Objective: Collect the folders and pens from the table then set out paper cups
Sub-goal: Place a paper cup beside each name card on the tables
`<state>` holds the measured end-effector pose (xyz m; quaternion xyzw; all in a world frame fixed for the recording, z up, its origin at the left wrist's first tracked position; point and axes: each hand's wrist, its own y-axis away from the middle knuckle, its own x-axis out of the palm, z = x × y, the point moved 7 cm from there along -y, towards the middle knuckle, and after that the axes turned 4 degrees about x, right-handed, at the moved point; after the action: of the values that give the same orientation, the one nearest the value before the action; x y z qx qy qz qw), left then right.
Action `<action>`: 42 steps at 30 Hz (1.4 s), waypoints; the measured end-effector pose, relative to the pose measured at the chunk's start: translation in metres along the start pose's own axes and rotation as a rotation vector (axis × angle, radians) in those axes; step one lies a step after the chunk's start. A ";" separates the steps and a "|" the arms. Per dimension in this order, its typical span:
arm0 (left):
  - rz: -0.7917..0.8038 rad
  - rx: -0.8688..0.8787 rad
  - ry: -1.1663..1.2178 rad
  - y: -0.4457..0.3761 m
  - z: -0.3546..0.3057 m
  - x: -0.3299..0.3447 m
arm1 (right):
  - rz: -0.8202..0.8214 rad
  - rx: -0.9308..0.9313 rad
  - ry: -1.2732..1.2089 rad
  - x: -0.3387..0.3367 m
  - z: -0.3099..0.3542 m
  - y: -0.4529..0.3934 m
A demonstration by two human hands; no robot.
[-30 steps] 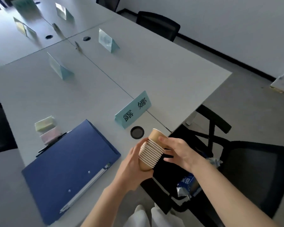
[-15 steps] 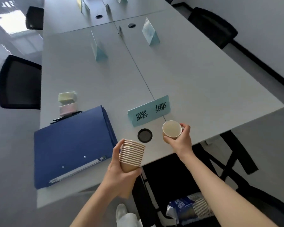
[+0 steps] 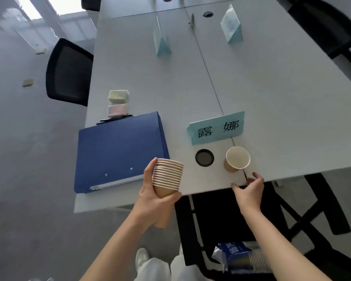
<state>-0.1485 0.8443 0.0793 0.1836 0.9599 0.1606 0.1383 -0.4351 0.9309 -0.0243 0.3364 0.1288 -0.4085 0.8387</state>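
Here the left hand (image 3: 157, 196) has its fingers and thumb wrapped round a stack of paper cups (image 3: 167, 177), held tilted just off the table's (image 3: 272, 98) near edge. The right hand (image 3: 249, 190) holds nothing, its fingers loosely spread at that same edge. Just beyond its fingertips a single paper cup (image 3: 237, 159) stands upright on the table near the near edge, beside a round cable port (image 3: 204, 157) and in front of a teal name card (image 3: 216, 128). A blue folder (image 3: 120, 153) lies flat toward the near left corner, with a black pen (image 3: 116, 119) at its far edge.
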 end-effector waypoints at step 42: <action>-0.144 0.037 -0.034 0.045 0.135 -0.538 | 0.944 -0.599 0.329 0.513 0.237 0.459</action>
<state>0.3905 0.7055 0.0841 0.1191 0.9709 0.1292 0.1624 0.2298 0.6673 0.1098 0.1648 0.2035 0.1214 0.9574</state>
